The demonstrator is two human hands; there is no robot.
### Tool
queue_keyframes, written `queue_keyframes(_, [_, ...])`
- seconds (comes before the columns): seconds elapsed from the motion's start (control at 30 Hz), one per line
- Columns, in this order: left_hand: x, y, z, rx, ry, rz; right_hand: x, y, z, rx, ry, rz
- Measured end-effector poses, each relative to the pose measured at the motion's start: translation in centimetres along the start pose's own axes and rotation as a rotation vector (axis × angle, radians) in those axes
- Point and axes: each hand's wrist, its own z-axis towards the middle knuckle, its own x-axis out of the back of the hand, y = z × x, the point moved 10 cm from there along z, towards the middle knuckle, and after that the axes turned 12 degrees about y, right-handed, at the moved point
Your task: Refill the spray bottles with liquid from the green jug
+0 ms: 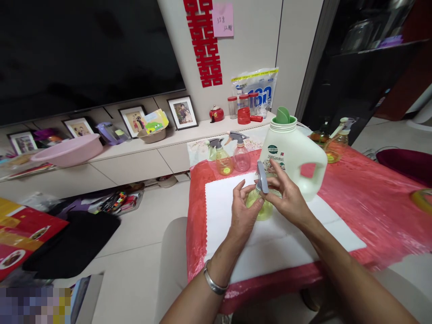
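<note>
A small yellow-green spray bottle with a grey trigger head stands over the white cloth. My left hand is closed round the bottle's body from the left, with a silver bangle on the wrist. At the bottle's neck, my right hand grips the grey head with thumb and fingers, its index finger raised. Right behind them stands a large pale green jug with a dark green cap piece in its mouth. The right hand hides part of the jug's label.
Behind the cloth stand a yellow spray bottle and a pink one. More bottles are at the back right of the red-covered table. A shelf beyond holds frames, a pink basin and red-lidded jars.
</note>
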Motion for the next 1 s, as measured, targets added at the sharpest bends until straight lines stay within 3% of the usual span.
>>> queue_keyframes(0.27, [-0.1, 0.1, 0.0, 0.012, -0.002, -0.006, 0.6, 0.4, 0.3, 0.008, 0.125, -0.106])
queue_keyframes(0.5, [0.0, 0.0, 0.1, 0.011, 0.016, -0.006, 0.4, 0.2, 0.0, -0.002, 0.101, -0.081])
queue_keyframes(0.87, [0.4, -0.4, -0.1, 0.055, 0.062, 0.019, 1.1, -0.3, -0.1, 0.032, 0.234, -0.158])
queue_keyframes(1.0, [0.3, -0.4, 0.0, 0.043, 0.06, 0.013, 0.9, -0.7, -0.5, 0.058, 0.225, -0.207])
